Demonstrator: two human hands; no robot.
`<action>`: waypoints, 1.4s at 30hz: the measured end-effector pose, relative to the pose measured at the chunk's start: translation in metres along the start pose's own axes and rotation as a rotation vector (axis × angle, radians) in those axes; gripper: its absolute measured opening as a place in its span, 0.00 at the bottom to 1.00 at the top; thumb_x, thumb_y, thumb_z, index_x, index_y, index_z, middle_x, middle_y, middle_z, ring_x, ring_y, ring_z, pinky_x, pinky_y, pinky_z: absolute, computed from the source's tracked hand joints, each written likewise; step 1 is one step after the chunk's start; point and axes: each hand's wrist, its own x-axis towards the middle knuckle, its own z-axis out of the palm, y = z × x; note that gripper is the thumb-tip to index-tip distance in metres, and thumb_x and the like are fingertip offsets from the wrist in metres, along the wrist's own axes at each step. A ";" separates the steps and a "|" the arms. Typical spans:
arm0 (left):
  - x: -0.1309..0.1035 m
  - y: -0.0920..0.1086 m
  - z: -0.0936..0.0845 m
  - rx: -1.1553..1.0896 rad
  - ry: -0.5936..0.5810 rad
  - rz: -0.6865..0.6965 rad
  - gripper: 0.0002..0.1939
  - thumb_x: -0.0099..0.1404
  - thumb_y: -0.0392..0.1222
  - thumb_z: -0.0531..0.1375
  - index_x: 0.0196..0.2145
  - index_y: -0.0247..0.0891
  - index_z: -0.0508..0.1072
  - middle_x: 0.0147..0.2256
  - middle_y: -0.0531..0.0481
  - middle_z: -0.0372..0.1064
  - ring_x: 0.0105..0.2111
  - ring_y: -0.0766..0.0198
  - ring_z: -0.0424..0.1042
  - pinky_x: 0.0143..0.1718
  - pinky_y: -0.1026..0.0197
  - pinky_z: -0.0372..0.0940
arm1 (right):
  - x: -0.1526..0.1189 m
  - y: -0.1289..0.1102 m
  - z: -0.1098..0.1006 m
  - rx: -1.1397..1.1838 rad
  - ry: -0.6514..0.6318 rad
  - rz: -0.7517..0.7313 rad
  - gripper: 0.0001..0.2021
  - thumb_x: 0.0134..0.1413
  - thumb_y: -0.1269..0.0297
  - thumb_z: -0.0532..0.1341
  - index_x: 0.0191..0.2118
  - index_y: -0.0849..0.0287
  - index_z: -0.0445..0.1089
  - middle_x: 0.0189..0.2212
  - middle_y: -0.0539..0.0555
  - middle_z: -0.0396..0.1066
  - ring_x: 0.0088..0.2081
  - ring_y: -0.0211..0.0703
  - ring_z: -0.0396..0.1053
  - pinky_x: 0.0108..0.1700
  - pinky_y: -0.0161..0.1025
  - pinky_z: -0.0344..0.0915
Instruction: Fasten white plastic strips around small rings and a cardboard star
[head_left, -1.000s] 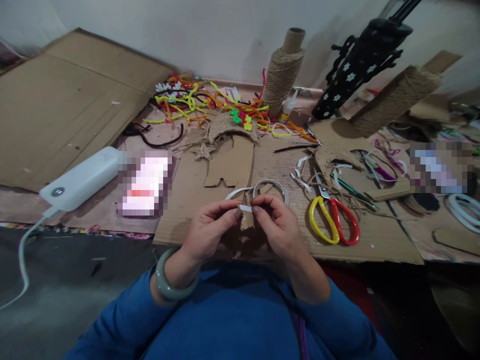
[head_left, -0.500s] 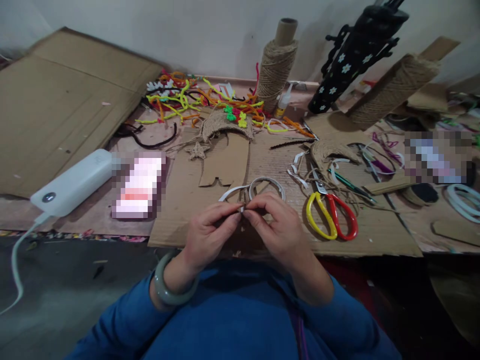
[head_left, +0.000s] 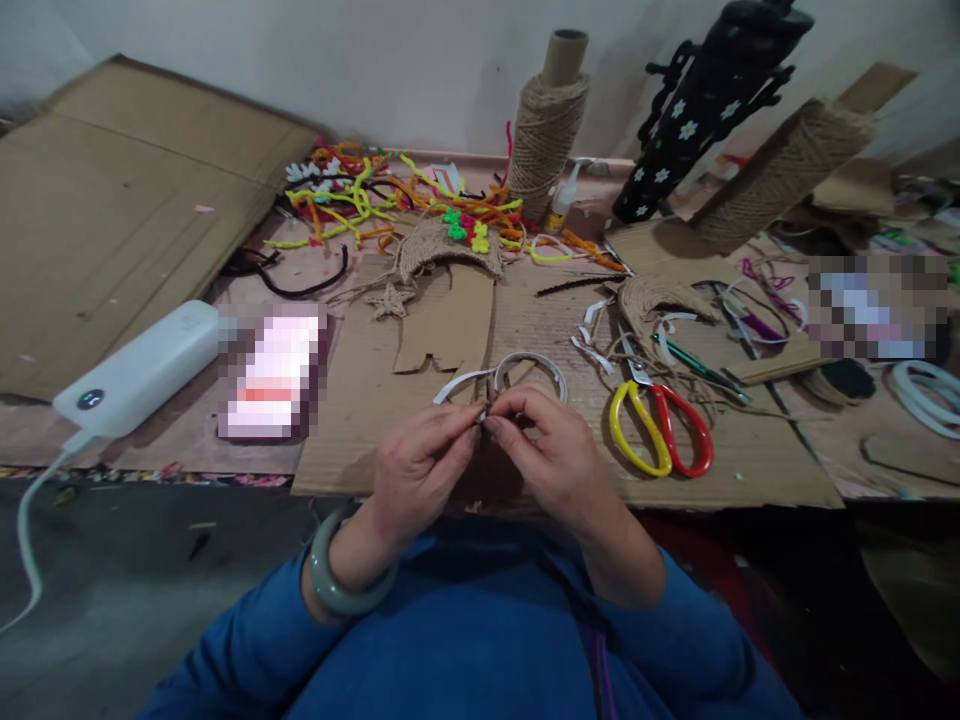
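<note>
My left hand [head_left: 421, 460] and my right hand [head_left: 551, 460] meet at their fingertips over the front of a cardboard sheet [head_left: 337, 420]. Both are closed in a pinch on something small between them, mostly hidden by the fingers. Just behind the fingers lies a roll of white tape [head_left: 564, 372], its loose end stretching left. Beyond it is a cut cardboard piece [head_left: 448, 320] below a twine-wrapped crescent [head_left: 418, 245] bearing small green, red and yellow flowers. A twine star [head_left: 389, 301] lies to its left. Scissors [head_left: 639, 372] with one yellow and one red handle rest right of my right hand.
Pipe cleaners [head_left: 360, 205] lie heaped at the back. Twine spools [head_left: 550, 130], a glue bottle [head_left: 562, 200] and a black flowered vase [head_left: 686, 130] stand near the wall. A power bank [head_left: 139, 365] and a phone [head_left: 274, 370] are on the left; a second twine crescent [head_left: 660, 295] lies right.
The whole view has shifted slightly. My hands stay pinched together in nearly the same place, with only small movement at the fingertips.
</note>
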 end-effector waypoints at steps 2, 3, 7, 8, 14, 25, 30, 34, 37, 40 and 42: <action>0.000 -0.001 0.000 0.024 0.006 0.043 0.14 0.62 0.31 0.59 0.44 0.42 0.78 0.37 0.47 0.79 0.37 0.65 0.77 0.40 0.64 0.72 | -0.001 0.000 0.000 -0.004 -0.006 -0.009 0.04 0.58 0.71 0.57 0.33 0.57 0.66 0.30 0.49 0.66 0.34 0.37 0.66 0.36 0.34 0.63; 0.001 -0.001 0.000 0.034 0.006 0.057 0.14 0.62 0.31 0.59 0.44 0.41 0.78 0.37 0.47 0.79 0.37 0.65 0.77 0.40 0.64 0.72 | -0.001 -0.001 0.000 -0.007 -0.009 -0.013 0.04 0.59 0.72 0.57 0.33 0.57 0.66 0.30 0.49 0.66 0.33 0.37 0.66 0.35 0.34 0.63; 0.001 -0.001 0.001 0.047 0.002 0.070 0.13 0.63 0.31 0.58 0.43 0.41 0.78 0.37 0.47 0.79 0.37 0.65 0.77 0.39 0.64 0.73 | -0.002 -0.001 0.000 -0.024 -0.008 -0.014 0.05 0.59 0.71 0.56 0.33 0.57 0.65 0.30 0.50 0.66 0.33 0.37 0.66 0.35 0.34 0.63; 0.001 0.000 0.001 0.047 0.002 0.070 0.13 0.63 0.31 0.58 0.43 0.41 0.78 0.37 0.47 0.79 0.37 0.65 0.77 0.39 0.63 0.73 | -0.002 -0.001 0.000 -0.032 -0.007 -0.011 0.05 0.59 0.71 0.56 0.33 0.58 0.65 0.30 0.50 0.66 0.33 0.37 0.66 0.35 0.35 0.63; 0.000 0.000 0.001 0.030 0.006 0.078 0.13 0.63 0.30 0.58 0.43 0.40 0.77 0.37 0.46 0.78 0.37 0.65 0.77 0.39 0.64 0.73 | -0.002 -0.001 0.002 -0.033 0.015 0.020 0.03 0.59 0.69 0.57 0.34 0.57 0.66 0.30 0.50 0.68 0.33 0.38 0.67 0.35 0.35 0.64; 0.000 -0.002 0.002 0.039 0.008 0.090 0.13 0.62 0.29 0.59 0.42 0.39 0.77 0.37 0.46 0.78 0.37 0.65 0.77 0.40 0.64 0.73 | -0.002 -0.001 0.002 -0.044 0.007 0.014 0.04 0.59 0.69 0.56 0.32 0.56 0.66 0.28 0.49 0.67 0.32 0.38 0.66 0.34 0.35 0.63; -0.001 -0.001 0.001 0.061 0.006 0.082 0.13 0.63 0.30 0.58 0.42 0.40 0.77 0.37 0.46 0.78 0.37 0.65 0.76 0.39 0.63 0.73 | -0.002 -0.003 0.002 -0.046 -0.012 0.020 0.04 0.59 0.70 0.56 0.33 0.57 0.65 0.28 0.49 0.67 0.32 0.37 0.66 0.34 0.34 0.62; 0.000 0.000 0.001 0.085 -0.008 0.061 0.12 0.63 0.30 0.58 0.42 0.38 0.77 0.37 0.45 0.78 0.37 0.65 0.77 0.40 0.63 0.73 | -0.001 -0.004 0.002 -0.054 -0.016 0.024 0.04 0.59 0.70 0.56 0.32 0.58 0.66 0.28 0.49 0.67 0.32 0.37 0.66 0.34 0.34 0.61; 0.000 0.000 0.001 0.083 -0.003 0.066 0.13 0.63 0.31 0.58 0.42 0.40 0.77 0.37 0.46 0.78 0.37 0.65 0.77 0.39 0.62 0.73 | -0.001 -0.004 0.001 -0.063 -0.021 0.019 0.05 0.59 0.70 0.56 0.32 0.58 0.66 0.28 0.49 0.67 0.31 0.37 0.66 0.34 0.34 0.61; 0.001 0.000 0.002 0.067 0.005 0.061 0.13 0.63 0.31 0.58 0.43 0.40 0.77 0.36 0.46 0.78 0.36 0.65 0.77 0.39 0.62 0.73 | -0.001 -0.004 0.001 -0.069 -0.028 0.011 0.05 0.59 0.71 0.55 0.33 0.58 0.66 0.28 0.50 0.67 0.32 0.37 0.66 0.34 0.33 0.61; 0.001 0.000 0.002 0.052 0.011 0.057 0.12 0.63 0.31 0.58 0.42 0.40 0.77 0.36 0.46 0.78 0.36 0.65 0.77 0.38 0.63 0.73 | -0.001 -0.004 0.001 -0.068 -0.032 0.011 0.05 0.59 0.71 0.55 0.33 0.59 0.66 0.28 0.50 0.67 0.32 0.37 0.66 0.34 0.33 0.61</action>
